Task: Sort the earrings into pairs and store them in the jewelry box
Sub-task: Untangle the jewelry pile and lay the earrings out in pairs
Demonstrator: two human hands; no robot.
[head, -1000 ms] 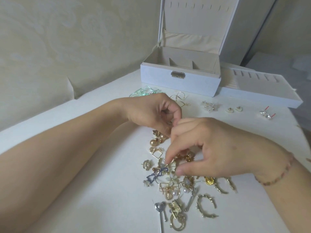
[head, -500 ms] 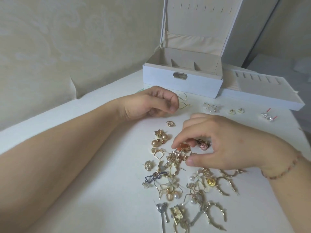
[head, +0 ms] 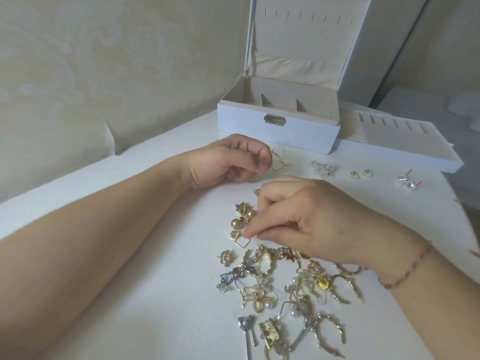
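Four pairs sit in a row before the box (head: 278,131): gold hoops (head: 280,159), clear drops (head: 322,167), cream studs (head: 359,174), crystal studs (head: 409,180). I see nothing inside the box, and the tray (head: 405,146) beside it looks bare. My right hand (head: 319,224) pinches at the square earring (head: 242,241) at the pile's (head: 285,287) near edge. My left hand (head: 228,162) rests curled by the hoops; whether it holds anything, I can't tell. Most of the sorting remains, I reckon.

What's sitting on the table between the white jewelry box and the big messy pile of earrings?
In the head view, a row of sorted earring pairs lies between the jewelry box and the earring pile, on the table. The left hand rests there too.
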